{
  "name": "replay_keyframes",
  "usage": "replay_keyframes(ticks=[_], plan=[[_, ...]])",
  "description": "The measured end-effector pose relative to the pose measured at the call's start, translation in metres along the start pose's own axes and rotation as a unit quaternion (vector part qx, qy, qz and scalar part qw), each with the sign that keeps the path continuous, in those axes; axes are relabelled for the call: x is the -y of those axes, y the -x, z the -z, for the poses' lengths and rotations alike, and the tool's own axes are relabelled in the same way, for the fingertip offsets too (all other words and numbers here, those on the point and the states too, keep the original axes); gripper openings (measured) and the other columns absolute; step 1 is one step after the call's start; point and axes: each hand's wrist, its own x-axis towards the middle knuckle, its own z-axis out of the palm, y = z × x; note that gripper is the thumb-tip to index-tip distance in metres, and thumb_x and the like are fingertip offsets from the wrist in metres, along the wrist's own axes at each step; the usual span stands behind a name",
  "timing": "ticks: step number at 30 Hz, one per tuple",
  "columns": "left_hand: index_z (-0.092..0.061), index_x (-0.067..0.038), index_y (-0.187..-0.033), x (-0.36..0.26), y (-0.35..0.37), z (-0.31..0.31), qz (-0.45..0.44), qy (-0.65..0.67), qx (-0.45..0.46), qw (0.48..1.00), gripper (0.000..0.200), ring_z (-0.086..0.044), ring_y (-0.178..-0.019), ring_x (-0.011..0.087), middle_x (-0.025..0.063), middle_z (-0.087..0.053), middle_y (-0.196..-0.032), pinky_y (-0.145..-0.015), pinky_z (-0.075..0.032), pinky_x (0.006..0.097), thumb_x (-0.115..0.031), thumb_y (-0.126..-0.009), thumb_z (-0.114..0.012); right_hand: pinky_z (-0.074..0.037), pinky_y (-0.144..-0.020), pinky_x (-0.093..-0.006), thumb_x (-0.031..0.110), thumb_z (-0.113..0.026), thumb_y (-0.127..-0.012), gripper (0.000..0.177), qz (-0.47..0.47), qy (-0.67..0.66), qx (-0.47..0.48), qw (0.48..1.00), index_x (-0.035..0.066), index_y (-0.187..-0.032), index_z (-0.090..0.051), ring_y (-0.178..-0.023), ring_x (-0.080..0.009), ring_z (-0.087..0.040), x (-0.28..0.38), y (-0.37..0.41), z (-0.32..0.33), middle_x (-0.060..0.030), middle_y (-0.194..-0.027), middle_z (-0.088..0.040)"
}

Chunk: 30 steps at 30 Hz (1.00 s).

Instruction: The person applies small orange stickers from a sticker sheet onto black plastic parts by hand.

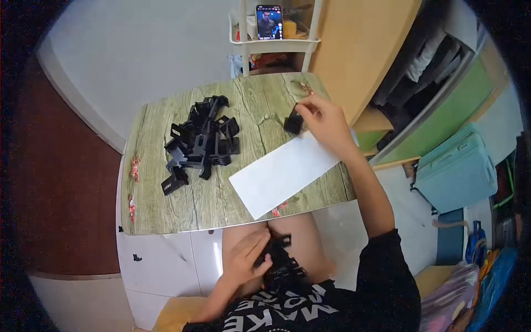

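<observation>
Right hand (326, 119), arm stretched out, pinches a black clip (293, 123) over the tabletop (166, 210), 12 o'clock of the paper (285, 172). Left hand (246, 257) down in the lap, curled round a stack (283, 264) of clips.

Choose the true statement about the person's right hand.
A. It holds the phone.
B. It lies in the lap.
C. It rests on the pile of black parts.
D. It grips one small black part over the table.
D: the right hand pinches a small black part over the table, well clear of the pile and the phone.
</observation>
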Motion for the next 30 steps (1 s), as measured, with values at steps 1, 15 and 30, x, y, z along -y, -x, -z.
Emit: replay_keyframes(ticks=[1, 15, 30], plan=[[-0.052, 0.004, -0.111, 0.002, 0.005, -0.005, 0.012, -0.017, -0.002, 1.000, 0.046, -0.059, -0.093, 0.0240, 0.0155, -0.059, -0.106, -0.083, -0.047, 0.0308, -0.003, -0.066, -0.059, -0.042, -0.058, -0.0217, 0.005, -0.059, -0.074, 0.013, 0.003, 0.000, 0.001, 1.000, -0.001, -0.085, -0.062, -0.057, -0.0121, -0.051, 0.010, 0.007, 0.003, -0.0051, -0.071, -0.061], [-0.042, 0.009, -0.116, -0.025, -0.057, 0.016, 0.270, 0.688, -0.097, 0.667, 0.041, -0.059, -0.081, 0.0201, 0.0177, -0.058, -0.101, -0.070, -0.048, 0.0241, -0.002, -0.078, -0.054, -0.048, -0.075, -0.0336, -0.001, -0.060, -0.072, 0.013, 0.264, -0.272, 0.172, 0.909, 0.003, -0.083, -0.065, -0.082, -0.0235, -0.058, 0.076, 0.087, 0.031, -0.0101, -0.098, -0.060], [-0.055, 0.002, -0.105, 0.022, -0.100, 0.020, 0.110, 0.001, -0.045, 0.993, 0.039, -0.057, -0.075, 0.0229, 0.0129, -0.061, -0.091, -0.069, -0.045, 0.0275, -0.003, -0.068, -0.064, -0.043, -0.073, -0.0261, 0.005, -0.059, -0.075, 0.021, 0.112, 0.061, 0.289, 0.949, 0.003, -0.095, -0.063, -0.082, -0.0197, -0.054, -0.089, 0.014, 0.047, -0.0057, -0.096, -0.057]])
